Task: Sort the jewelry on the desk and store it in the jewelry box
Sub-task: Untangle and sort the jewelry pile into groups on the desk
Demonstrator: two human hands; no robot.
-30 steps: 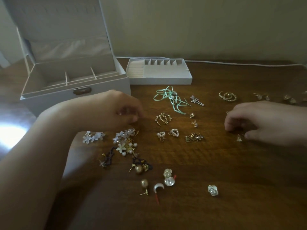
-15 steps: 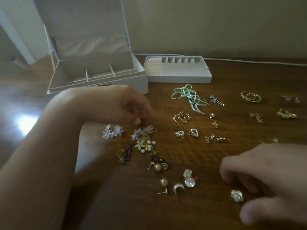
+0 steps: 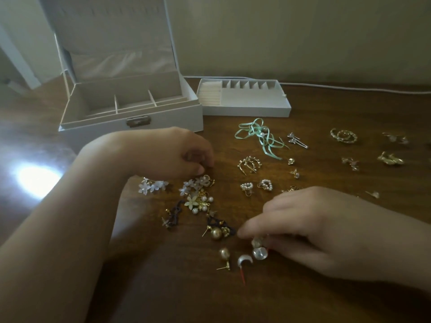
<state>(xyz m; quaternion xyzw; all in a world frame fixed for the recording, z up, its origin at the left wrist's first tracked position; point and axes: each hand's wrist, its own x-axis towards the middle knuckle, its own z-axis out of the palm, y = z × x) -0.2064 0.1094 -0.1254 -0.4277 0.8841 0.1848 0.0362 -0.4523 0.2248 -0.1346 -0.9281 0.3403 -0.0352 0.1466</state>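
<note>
My right hand (image 3: 310,231) is pinching at the white flower earring (image 3: 258,250) on the desk (image 3: 326,299); my left hand (image 3: 177,155) is resting curled, its hold hidden. I am risking knocking the crescent earring (image 3: 244,261) just beside it. The open jewelry box (image 3: 130,117) is waiting well apart.

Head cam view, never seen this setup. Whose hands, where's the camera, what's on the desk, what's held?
No machine here: a person wears one camera on the head, looking down at their own bare hands. The wooden desk holds an open white jewelry box, a separate white tray beside it, and scattered earrings, including a green ribbon piece and gold hoops. The left hand rests loosely curled, its grip on nothing visible. The right hand reaches for a pearly flower earring; its fingers are blurred, so whether it is held is unclear.
</note>
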